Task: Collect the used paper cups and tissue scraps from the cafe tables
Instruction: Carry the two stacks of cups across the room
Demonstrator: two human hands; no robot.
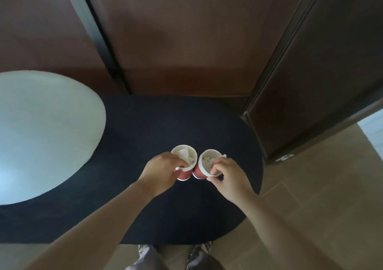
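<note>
A white round table [41, 135] is standing at the left. The left hand [163, 170] is gripping a red paper cup [183, 174], its fingers curling over the rim beside crumpled tissue [186, 155]. A stack of red cups [199, 171] is touching that cup and holding tissue scraps [207, 158]. The right hand [226, 176] is pinching the stack's rim with curled fingers. Both are sitting over a dark oval surface [165, 124]; whether they are resting on it cannot be told.

Red paper cups [185, 173] with white insides, white tissue [187, 155], dark navy rug [165, 124], beige floor tiles [321, 197]
</note>
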